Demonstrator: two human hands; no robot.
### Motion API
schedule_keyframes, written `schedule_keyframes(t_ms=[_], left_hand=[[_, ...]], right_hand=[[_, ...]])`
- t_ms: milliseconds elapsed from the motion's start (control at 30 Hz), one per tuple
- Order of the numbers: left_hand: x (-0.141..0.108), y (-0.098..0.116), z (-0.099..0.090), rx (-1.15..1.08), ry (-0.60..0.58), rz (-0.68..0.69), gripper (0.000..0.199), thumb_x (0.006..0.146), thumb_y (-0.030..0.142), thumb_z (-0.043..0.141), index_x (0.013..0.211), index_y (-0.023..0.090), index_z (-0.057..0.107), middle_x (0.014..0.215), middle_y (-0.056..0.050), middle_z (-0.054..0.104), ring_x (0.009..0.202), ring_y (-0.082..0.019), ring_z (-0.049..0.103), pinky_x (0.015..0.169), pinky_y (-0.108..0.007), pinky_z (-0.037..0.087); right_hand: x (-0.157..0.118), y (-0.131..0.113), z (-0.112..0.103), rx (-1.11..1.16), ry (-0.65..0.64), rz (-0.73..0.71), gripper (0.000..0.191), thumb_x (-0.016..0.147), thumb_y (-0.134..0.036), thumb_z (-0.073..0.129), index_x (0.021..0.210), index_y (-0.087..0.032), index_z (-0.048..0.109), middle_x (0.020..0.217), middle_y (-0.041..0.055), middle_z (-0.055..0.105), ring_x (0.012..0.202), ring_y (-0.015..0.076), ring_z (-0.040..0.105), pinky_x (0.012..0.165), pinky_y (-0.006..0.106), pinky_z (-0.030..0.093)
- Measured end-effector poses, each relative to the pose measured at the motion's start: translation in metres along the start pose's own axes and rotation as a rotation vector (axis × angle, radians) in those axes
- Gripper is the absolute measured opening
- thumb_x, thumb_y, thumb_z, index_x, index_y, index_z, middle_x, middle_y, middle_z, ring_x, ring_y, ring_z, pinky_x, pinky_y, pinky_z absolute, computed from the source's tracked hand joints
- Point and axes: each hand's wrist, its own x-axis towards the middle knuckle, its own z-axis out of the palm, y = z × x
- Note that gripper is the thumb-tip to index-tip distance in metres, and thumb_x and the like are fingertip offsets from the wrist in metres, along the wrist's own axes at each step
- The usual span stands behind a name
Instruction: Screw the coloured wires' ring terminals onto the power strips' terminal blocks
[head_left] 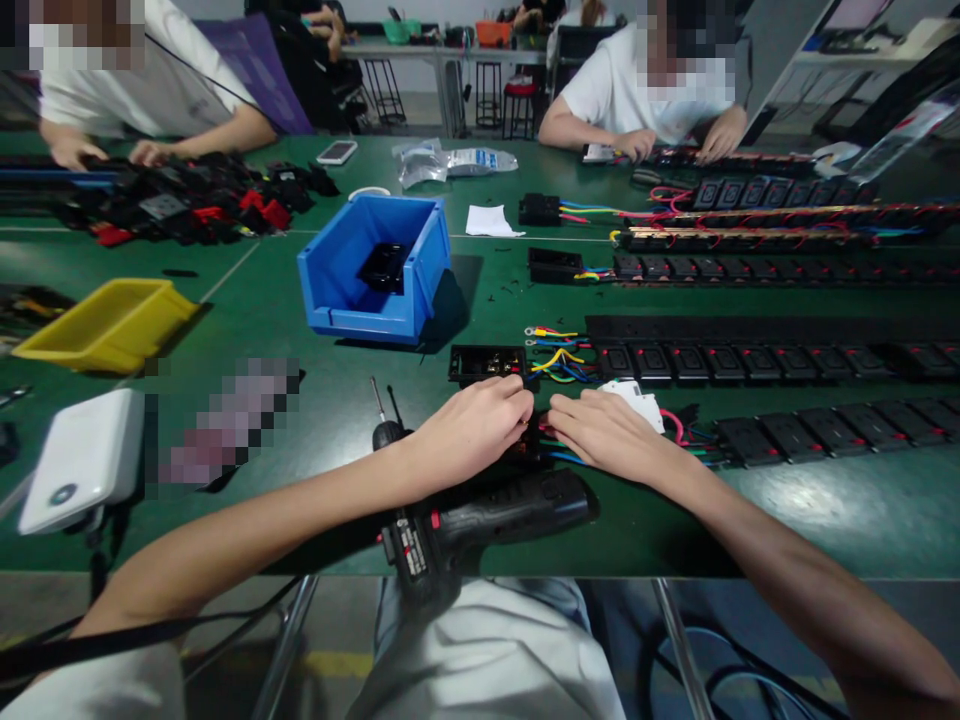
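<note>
I have both hands on one small black part (533, 437), near the front edge of the green desk (847, 510), midway across. It looks dark and is mostly covered, so its shape escapes me; blue and green wires (566, 458) run from beside it toward the right. My left hand (480, 425) comes in from one side, fingers bent and drawn close together; my right hand (611, 432) faces it, fingers lying side by side. The tips are too hidden for me to tell whether either pinches anything.

Just beyond the right hand sits one white block (639, 402), partly covered, with a red wire (681, 425) curving off it toward one black strip (832, 430). Behind that lies a second strip (720, 363), with one open box (487, 362) at its wire end and two ring lugs (529, 337) showing. Two more boxes (553, 265) stand farther back, beside further strips.

One black driver (517, 508) lies below my hands, passing under the left arm. Outward, I count one blue bin (360, 322) with black pieces inside, one yellow bin (112, 325), one white power bank (86, 460), one phone (337, 152), one paper (491, 221) and two co-workers across the desk. The black-and-red pile (202, 200) is too tangled to count.
</note>
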Motion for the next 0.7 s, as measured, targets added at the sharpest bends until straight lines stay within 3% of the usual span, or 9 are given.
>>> schedule_keyframes(t_ms=[233, 700], left_hand=[[-0.001, 0.007, -0.008, 0.127, -0.053, 0.015, 0.014, 0.095, 0.021, 0.046, 0.090, 0.014, 0.057, 0.093, -0.006, 0.057, 0.083, -0.018, 0.056, 0.076, -0.030, 0.047], [-0.002, -0.009, -0.009, -0.178, -0.016, 0.020, 0.006, 0.089, 0.021, 0.059, 0.090, 0.017, 0.063, 0.093, -0.003, 0.058, 0.086, -0.015, 0.061, 0.079, -0.026, 0.046]], right_hand=[[-0.001, 0.003, -0.003, 0.061, -0.022, 0.006, 0.022, 0.097, -0.026, 0.040, 0.086, -0.017, 0.056, 0.084, 0.0021, 0.055, 0.065, 0.0120, 0.037, 0.063, 0.029, 0.017], [-0.002, 0.008, -0.010, 0.294, -0.033, 0.027, 0.028, 0.099, -0.038, 0.039, 0.101, -0.021, 0.061, 0.086, 0.0012, 0.060, 0.070, 0.0110, 0.044, 0.064, 0.026, 0.023]])
